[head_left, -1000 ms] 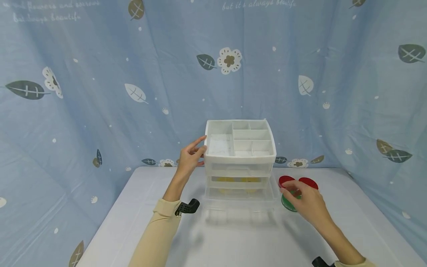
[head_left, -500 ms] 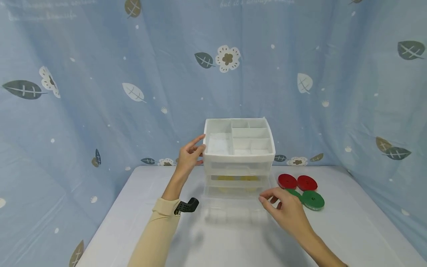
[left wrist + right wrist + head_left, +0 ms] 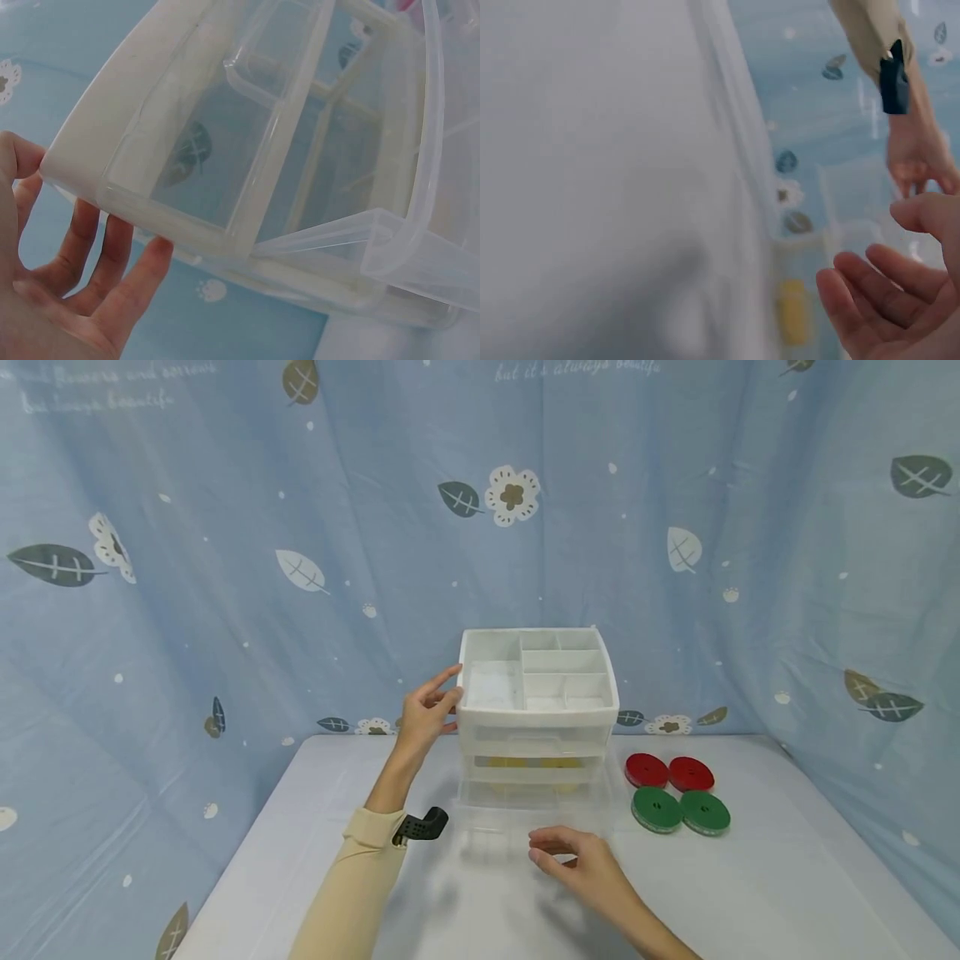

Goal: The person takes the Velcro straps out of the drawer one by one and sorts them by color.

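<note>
A white drawer organizer [image 3: 538, 718] stands at the back of the table, with a compartmented tray on top. Clear drawers [image 3: 536, 817] stick out of its lower front, and yellow round things [image 3: 561, 764] show through the plastic. My left hand [image 3: 426, 710] touches the organizer's left side; in the left wrist view its fingertips [image 3: 159, 251] rest along the side edge. My right hand [image 3: 581, 864], loosely bent and holding nothing, hovers in front of the pulled-out drawers. In the right wrist view, its fingers [image 3: 885, 289] and thumb are apart.
Two red ribbon-like rolls [image 3: 647, 770] lie right of the organizer, with two green rolls [image 3: 657, 810] just in front of them. A blue patterned curtain [image 3: 375, 527] hangs behind the white table [image 3: 780, 877].
My right hand has moved left and toward me, from over the rolls to in front of the drawers, uncovering the green rolls. The left hand stays on the organizer.
</note>
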`<act>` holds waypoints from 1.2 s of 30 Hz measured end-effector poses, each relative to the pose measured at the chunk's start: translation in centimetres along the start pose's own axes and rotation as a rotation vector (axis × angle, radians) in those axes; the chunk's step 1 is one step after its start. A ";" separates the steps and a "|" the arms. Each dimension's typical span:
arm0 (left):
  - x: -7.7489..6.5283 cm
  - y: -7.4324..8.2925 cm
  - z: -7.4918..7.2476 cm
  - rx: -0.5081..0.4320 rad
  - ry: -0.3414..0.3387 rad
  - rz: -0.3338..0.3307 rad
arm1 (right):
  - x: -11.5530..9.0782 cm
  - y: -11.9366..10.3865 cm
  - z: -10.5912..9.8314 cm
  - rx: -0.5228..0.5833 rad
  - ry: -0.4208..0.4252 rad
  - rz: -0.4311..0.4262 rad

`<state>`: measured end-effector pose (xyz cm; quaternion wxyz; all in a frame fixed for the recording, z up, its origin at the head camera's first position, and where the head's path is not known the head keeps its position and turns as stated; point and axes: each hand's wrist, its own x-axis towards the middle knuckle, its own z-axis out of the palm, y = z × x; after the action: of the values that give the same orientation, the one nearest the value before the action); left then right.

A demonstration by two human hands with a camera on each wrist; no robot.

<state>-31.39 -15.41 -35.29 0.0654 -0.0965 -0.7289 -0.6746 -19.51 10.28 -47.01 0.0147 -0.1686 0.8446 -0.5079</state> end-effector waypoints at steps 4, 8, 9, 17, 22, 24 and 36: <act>-0.1 -0.1 0.1 0.003 -0.005 -0.006 | 0.5 1.1 1.3 0.333 -0.091 0.129; -0.2 0.0 0.1 0.001 -0.009 -0.006 | 0.8 1.2 1.9 0.582 -0.091 0.294; -0.2 0.0 0.1 -0.002 -0.009 -0.007 | 0.9 1.2 2.0 0.638 -0.083 0.328; -0.2 0.0 0.2 -0.002 -0.007 -0.005 | 0.7 0.5 2.3 0.998 -0.037 0.420; 0.0 -0.1 0.1 -0.004 -0.001 -0.008 | 0.9 0.3 2.4 1.062 -0.019 0.418; 0.1 -0.1 0.1 -0.002 0.001 -0.007 | 1.0 0.3 2.4 1.071 -0.007 0.415; 0.1 -0.1 0.1 0.007 -0.002 0.004 | 1.4 0.5 2.4 1.067 0.035 0.423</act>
<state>-31.54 -15.30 -35.39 0.0662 -0.0986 -0.7312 -0.6718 -20.49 8.02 -48.36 0.1850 0.0434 0.4868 -0.8526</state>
